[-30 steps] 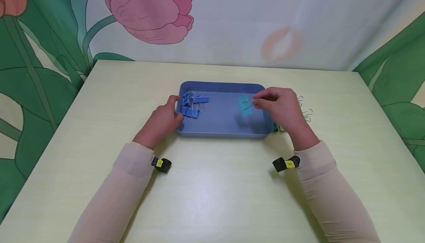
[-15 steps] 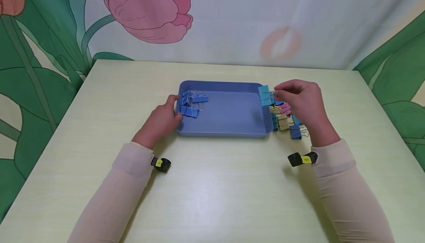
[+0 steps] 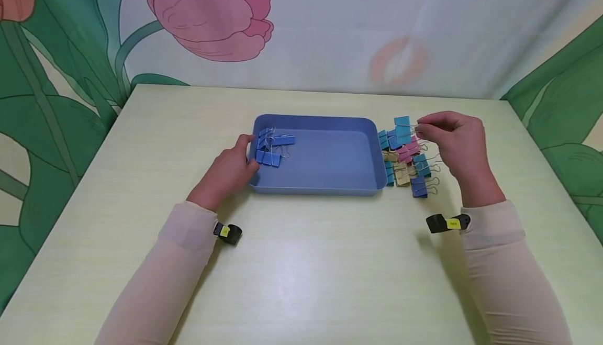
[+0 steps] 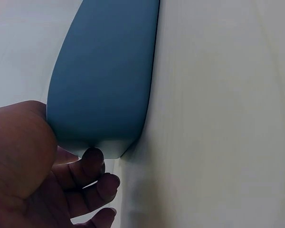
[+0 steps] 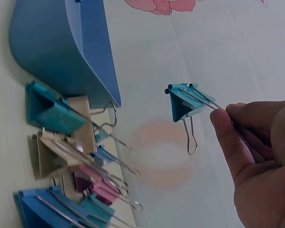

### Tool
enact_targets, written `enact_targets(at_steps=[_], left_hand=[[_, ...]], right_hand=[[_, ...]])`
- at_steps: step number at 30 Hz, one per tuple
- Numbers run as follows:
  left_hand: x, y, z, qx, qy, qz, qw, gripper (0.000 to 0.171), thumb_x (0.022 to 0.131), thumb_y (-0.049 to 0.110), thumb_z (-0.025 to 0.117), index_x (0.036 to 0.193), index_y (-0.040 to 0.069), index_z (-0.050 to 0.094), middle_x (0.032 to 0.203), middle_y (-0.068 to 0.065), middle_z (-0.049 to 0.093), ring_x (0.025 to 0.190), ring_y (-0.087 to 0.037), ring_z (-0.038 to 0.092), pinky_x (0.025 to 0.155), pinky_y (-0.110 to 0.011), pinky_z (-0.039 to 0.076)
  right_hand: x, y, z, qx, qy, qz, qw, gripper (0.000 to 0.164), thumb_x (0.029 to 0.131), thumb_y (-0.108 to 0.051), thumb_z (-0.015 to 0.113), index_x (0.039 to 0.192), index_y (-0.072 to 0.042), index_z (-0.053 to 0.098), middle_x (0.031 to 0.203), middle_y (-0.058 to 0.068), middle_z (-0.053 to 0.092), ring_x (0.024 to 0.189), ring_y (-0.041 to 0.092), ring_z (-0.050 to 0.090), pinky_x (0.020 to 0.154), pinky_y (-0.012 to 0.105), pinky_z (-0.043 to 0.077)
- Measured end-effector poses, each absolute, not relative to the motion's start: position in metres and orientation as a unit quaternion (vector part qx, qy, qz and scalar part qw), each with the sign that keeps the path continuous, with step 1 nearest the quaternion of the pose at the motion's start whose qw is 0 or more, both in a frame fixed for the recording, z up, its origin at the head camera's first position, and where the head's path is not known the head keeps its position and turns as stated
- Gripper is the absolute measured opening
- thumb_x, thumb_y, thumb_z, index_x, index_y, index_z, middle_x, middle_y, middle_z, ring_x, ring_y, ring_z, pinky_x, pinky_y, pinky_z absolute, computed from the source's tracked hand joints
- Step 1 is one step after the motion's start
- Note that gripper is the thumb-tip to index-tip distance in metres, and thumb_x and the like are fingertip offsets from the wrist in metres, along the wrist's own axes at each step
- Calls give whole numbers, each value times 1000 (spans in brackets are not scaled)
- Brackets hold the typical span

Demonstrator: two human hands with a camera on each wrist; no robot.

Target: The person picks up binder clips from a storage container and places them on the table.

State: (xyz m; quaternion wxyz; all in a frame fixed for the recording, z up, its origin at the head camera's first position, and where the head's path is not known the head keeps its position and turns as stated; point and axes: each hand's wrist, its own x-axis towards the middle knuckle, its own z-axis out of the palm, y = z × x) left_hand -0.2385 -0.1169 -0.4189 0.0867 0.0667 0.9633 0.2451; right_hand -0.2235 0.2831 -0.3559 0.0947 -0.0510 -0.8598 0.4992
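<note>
My right hand [image 3: 459, 146] pinches a light-blue binder clip [image 3: 402, 129] by one wire handle between thumb and forefinger. It holds the clip raised over the far side of a clip pile; in the right wrist view the clip's other handle [image 5: 190, 137] hangs down. My left hand [image 3: 226, 173] grips the left end of a blue rectangular tray [image 3: 330, 159], with curled fingertips against its outer wall [image 4: 102, 80] in the left wrist view. Several blue binder clips [image 3: 269, 157] lie inside the tray, at its left end.
Along the tray's right side lies a pile of binder clips: teal [image 3: 421, 165], pink [image 3: 407, 150], yellow [image 3: 402, 175] and dark blue [image 3: 419, 187]. Their handles mostly point right. The pale table [image 3: 301, 261] ends at a flower-patterned curtain [image 3: 330, 31].
My right hand has moved right with the light-blue clip, from over the tray to above the pile, uncovering the other clips. The left hand and the tray have stayed in place.
</note>
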Motion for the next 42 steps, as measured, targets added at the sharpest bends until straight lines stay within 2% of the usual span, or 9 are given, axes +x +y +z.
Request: enact_targets(at_steps=[8,18,33,42], left_hand=[[-239,-116,-418,61,964,242,95,57,89,22,40,141,13,20,62,-5,44,52,-19,44,49,-29,34],[-239,-117,-419,63,963,245,94,56,90,22,40,141,12,20,63,-6,45,53,-19,44,49,-29,35],[-238,-117,-418,66,962,247,92,56,89,21,39,141,11,20,61,-5,44,51,-19,44,48,-29,34],[-238,-117,-419,63,963,247,89,56,90,22,40,141,12,20,62,-6,45,52,-19,45,48,-29,35]], right_hand=[[-223,307,-361,-85,-838,528,107,36,79,-30,67,108,-9,66,96,-5,63,86,8,65,79,17,47],[-224,330,-373,-112,-799,578,126,39,77,-24,69,109,-3,64,95,-3,62,82,7,66,72,13,49],[-223,354,-389,-175,-756,615,139,37,75,-27,70,108,-8,66,92,-3,62,79,7,67,69,12,49],[-225,363,-401,-185,-753,617,136,36,77,-22,69,108,-4,65,89,-4,62,74,6,67,68,15,50]])
